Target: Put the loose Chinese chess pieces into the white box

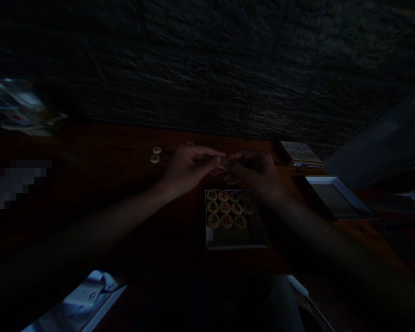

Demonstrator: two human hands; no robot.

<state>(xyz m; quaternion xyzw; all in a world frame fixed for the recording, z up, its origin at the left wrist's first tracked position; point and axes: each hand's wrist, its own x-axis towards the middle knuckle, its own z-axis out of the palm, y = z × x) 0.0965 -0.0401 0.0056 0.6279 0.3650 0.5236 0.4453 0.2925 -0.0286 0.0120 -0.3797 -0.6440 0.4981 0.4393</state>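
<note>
The scene is very dark. My left hand and my right hand meet over a wooden table, fingers pinched together at the fingertips around something small I cannot make out. Just below them lies a shallow square box holding several round wooden game pieces with red and black characters, laid in rows in its far half. Two pale loose pieces sit on the table left of my left hand.
A printed box lid lies at the right, with an empty white-rimmed tray nearer me. A dark stone-like wall rises behind the table. Clutter sits far left; pale cloth lies bottom left.
</note>
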